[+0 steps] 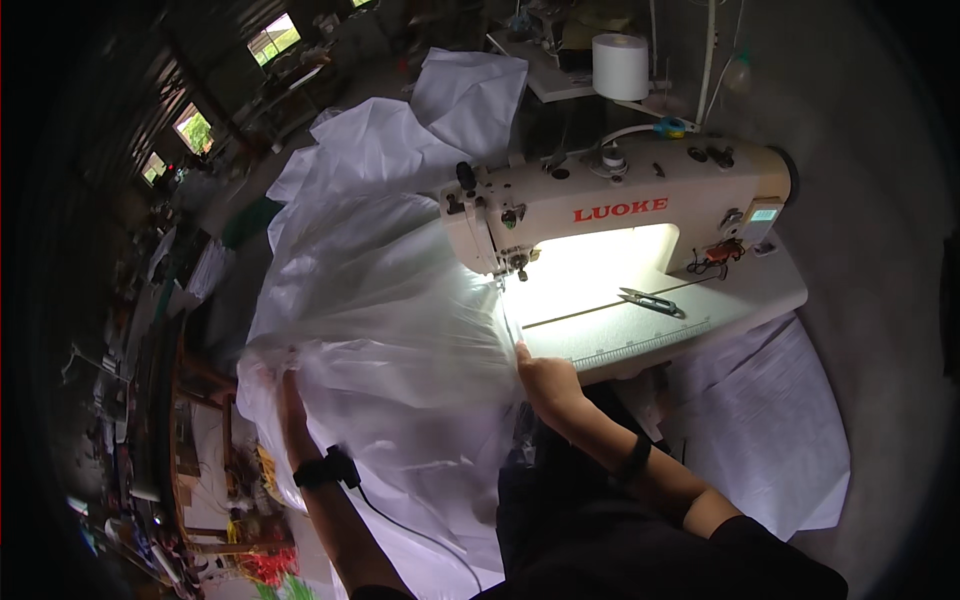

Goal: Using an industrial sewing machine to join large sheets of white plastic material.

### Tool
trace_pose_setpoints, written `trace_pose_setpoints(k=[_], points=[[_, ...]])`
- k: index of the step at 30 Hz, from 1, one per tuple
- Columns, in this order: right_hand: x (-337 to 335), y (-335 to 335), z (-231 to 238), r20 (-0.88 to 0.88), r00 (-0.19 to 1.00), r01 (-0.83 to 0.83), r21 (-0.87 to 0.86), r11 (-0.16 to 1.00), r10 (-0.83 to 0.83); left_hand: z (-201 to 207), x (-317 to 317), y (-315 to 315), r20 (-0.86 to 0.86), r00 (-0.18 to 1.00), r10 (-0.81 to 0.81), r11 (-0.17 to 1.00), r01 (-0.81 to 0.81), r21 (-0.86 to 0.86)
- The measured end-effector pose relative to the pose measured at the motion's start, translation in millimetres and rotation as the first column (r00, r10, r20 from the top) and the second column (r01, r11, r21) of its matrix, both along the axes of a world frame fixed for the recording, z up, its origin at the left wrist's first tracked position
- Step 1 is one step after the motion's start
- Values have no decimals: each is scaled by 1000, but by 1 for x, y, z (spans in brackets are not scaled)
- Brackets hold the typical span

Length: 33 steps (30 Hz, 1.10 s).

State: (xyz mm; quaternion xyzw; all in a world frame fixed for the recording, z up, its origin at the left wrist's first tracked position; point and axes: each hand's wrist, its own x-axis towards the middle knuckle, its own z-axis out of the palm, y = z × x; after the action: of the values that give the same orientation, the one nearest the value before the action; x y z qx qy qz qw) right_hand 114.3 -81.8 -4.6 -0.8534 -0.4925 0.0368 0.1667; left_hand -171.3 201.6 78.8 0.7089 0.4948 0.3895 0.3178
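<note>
A large, thin white plastic sheet (390, 290) lies in loose folds to the left of a white sewing machine (600, 200), one edge running under the needle area (503, 283). My right hand (547, 384) is closed on that edge, just in front of the needle and beside the machine bed. Farther left, my left hand (292, 400) grasps the sheet where it bunches up; folds cover most of its fingers. Thread snips (652, 302) rest on the lit machine bed (740, 310), right of the needle.
A white thread cone (620, 67) stands behind the machine. More white sheeting (765, 430) hangs below the bed at right. At left is a wooden frame (185, 440) with clutter around it. A black cable (415, 530) trails from my left wrist.
</note>
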Motion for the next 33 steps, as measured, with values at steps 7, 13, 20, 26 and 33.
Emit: trace_pose_setpoints(k=[7, 13, 20, 26, 33], points=[[23, 31, -8, 208, 977, 56, -79, 995, -39, -34, 45, 162, -2, 994, -107, 960, 104, 258], [35, 56, -6, 273, 962, 30, -4, 1000, -28, -9, 16, 307, -233, 967, 98, 919, 1, 393], [40, 54, -6, 231, 972, 56, -27, 998, -48, -148, -81, 147, -577, 742, 341, 882, -40, 470], [54, 39, -1, 49, 997, 48, 124, 991, -54, 26, 85, -128, -224, 848, -480, 747, 529, 403], [40, 51, 6, -3, 999, -37, 184, 982, 38, -89, 68, 36, -731, 647, -218, 627, 667, 402]])
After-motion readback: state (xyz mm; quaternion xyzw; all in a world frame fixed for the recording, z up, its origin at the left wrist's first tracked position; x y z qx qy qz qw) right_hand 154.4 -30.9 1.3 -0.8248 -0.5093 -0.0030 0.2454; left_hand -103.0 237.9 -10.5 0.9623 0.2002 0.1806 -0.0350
